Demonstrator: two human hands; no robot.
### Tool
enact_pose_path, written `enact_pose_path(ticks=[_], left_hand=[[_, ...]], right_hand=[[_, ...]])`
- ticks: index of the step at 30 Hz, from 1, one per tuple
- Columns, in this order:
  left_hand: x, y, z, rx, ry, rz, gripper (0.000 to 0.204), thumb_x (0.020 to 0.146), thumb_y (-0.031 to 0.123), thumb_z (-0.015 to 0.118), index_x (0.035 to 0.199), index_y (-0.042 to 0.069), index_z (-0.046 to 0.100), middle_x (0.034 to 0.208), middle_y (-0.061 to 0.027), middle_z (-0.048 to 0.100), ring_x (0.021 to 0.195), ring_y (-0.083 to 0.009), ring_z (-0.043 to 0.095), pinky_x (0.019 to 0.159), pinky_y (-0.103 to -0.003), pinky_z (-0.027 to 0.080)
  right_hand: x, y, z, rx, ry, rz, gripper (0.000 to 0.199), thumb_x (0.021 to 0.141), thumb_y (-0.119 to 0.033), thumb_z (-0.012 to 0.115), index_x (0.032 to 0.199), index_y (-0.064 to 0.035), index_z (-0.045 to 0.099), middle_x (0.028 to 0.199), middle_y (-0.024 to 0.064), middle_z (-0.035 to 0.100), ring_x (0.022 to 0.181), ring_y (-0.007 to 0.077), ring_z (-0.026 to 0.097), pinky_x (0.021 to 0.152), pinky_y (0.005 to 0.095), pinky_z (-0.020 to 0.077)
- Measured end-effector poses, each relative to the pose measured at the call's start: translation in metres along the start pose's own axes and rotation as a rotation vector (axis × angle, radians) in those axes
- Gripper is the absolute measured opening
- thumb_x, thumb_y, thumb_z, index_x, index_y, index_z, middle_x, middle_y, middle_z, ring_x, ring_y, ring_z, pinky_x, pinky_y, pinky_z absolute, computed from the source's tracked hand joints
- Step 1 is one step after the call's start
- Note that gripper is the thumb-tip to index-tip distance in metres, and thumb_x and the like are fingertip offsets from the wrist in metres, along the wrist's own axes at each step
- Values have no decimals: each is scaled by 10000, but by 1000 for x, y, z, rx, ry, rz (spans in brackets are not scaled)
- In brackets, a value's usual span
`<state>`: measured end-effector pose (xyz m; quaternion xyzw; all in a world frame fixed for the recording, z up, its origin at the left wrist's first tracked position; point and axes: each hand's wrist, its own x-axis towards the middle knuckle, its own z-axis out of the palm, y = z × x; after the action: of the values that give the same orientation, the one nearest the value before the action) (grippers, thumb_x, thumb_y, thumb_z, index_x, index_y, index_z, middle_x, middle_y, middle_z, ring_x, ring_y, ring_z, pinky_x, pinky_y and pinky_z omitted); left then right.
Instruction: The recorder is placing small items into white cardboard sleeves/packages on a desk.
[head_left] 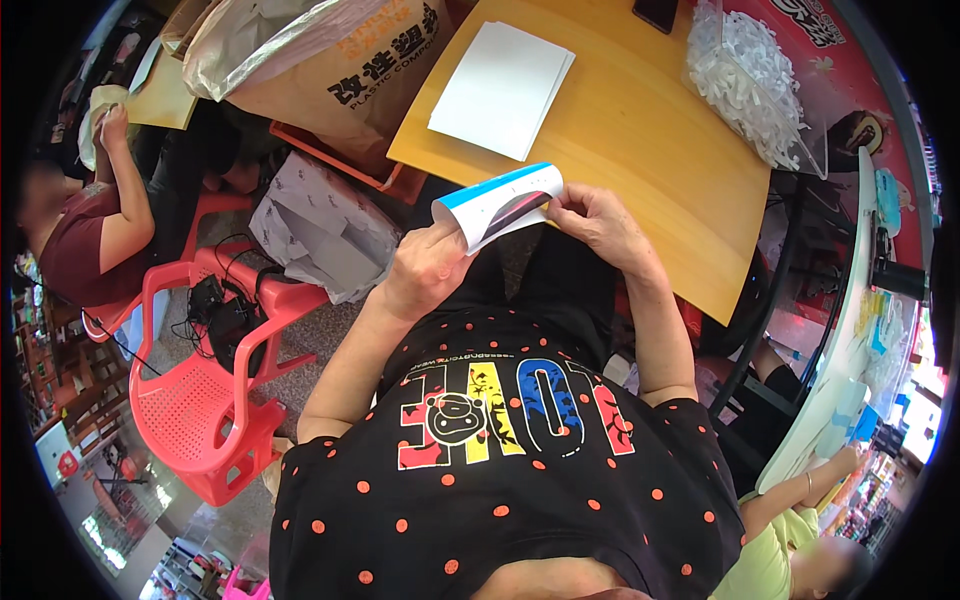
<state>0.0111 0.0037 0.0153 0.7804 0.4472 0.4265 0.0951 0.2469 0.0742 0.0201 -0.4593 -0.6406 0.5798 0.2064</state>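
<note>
Between my two hands, above the near edge of the wooden table, is a printed sheet with a blue band, bent over into a curl. My left hand grips its left end, the fingers partly hidden behind the paper. At the right end, my right hand pinches the sheet's edge between thumb and fingers. A stack of white paper sheets lies on the table just beyond, its edges slightly uneven.
A clear bin of white scraps stands at the table's right, a dark phone at the far edge. Left are a large sack, a paper-wrapped bundle and a pink plastic chair. Co-workers sit left and lower right.
</note>
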Motion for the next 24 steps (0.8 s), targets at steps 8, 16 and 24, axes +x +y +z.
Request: enact_pose_path(ticks=[8,16,24], left_hand=[[-3,-10,3,31,14,94,317,671,-44,710,973,-13,621,757,-121,624,610,-260,626,526,-323,501],[8,-2,4,33,68,17,269,698,-27,731,955,-8,655,765,-133,649,629,-295,643,543,-347,505],[-2,-13,7,91,17,113,291,682,-56,698,964,-22,633,825,-166,647,633,-329,621,561,-377,497]], right_hand=[[-41,-40,7,202,-127,90,88,845,-99,629,853,-14,612,720,-43,563,720,26,493,654,203,419],[-39,-45,27,-15,256,-138,276,807,-75,703,1054,3,607,786,14,611,587,45,485,560,205,416],[-43,-53,38,-243,156,-568,67,832,-68,654,871,-14,650,790,111,634,702,273,626,638,329,496]])
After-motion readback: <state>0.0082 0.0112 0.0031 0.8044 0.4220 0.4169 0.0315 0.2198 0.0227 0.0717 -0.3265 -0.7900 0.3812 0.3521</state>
